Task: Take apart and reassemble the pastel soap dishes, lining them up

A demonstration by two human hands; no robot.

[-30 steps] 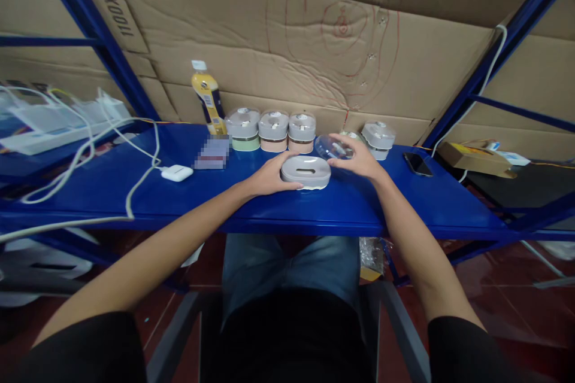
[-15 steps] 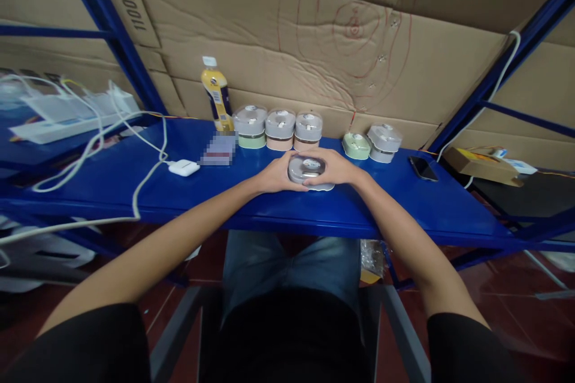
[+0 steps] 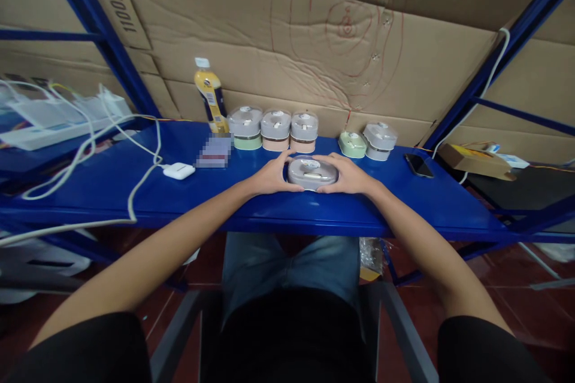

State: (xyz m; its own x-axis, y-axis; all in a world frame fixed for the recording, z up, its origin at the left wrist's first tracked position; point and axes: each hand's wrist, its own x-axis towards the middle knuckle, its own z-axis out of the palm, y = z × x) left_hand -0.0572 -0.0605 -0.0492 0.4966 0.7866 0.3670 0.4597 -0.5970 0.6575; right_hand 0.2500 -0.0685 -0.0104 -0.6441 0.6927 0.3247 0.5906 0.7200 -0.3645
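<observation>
A grey oval box with a clear lid (image 3: 313, 171) sits near the front of the blue table, a round sticker and a small clasp-like piece showing on its top. My left hand (image 3: 273, 176) curves around its left end, the thumb along the front edge. Around the right end, my right hand (image 3: 351, 176) is wrapped in the same way. Behind them stand several similar boxes: a green-based one (image 3: 245, 128), two with peach bases, a low green box (image 3: 352, 144) and a grey box (image 3: 380, 140).
On the left are a yellow bottle (image 3: 211, 96), a blurred-out pack (image 3: 214, 151), a white charging case (image 3: 178, 171) with a cable and a power strip. To the right lie a phone (image 3: 419, 165) and an open carton (image 3: 476, 161). Cardboard closes off the back.
My right hand has shifted from across the lid's top to the box's right end, uncovering the lid. The box now sits squarely between both hands. The camera view has turned slightly.
</observation>
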